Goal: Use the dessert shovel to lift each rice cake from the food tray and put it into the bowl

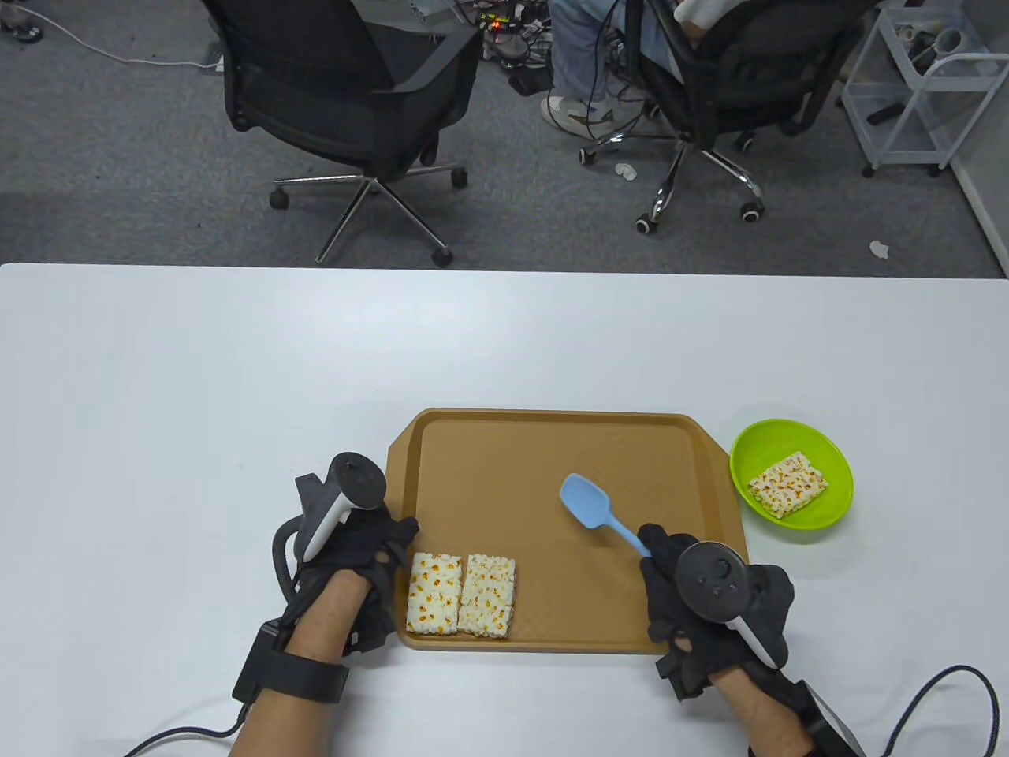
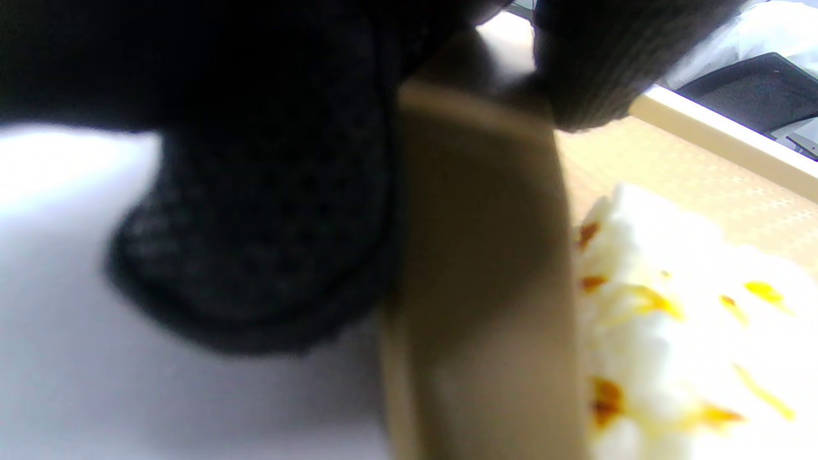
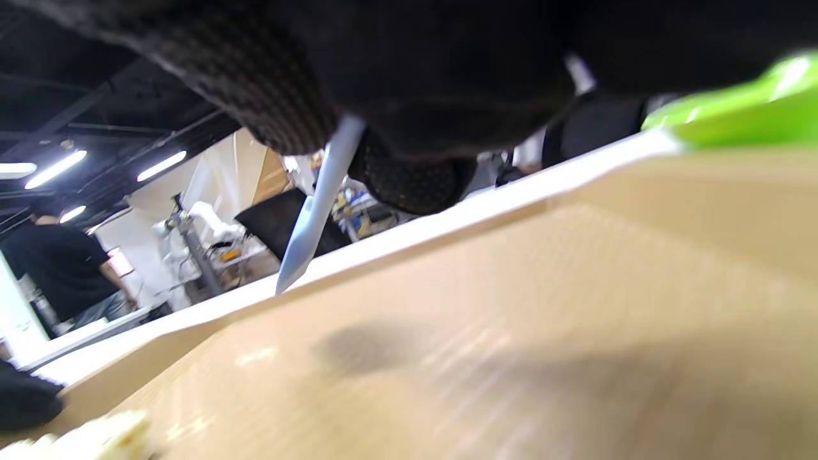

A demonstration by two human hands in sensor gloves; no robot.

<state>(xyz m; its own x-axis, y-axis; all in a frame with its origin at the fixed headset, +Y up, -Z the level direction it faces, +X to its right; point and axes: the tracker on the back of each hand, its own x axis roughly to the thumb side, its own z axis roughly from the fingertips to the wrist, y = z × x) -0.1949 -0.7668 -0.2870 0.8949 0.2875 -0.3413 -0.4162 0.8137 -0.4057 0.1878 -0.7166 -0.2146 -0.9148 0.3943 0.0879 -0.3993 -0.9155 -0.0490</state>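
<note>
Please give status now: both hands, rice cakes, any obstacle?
Right hand holds pale blue plastic shovel, blade empty. Left hand grips brown tray edge. Two rice cakes on tray, one in green bowl. No obstacle seen.

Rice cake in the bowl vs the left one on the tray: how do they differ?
The rice cake in the green bowl sits alone and skewed, beyond the tray's right end. The leftmost tray rice cake lies flat in the brown tray, square to its edges, beside a second cake, next to the left hand. Both are white rectangular blocks with orange flecks.
</note>
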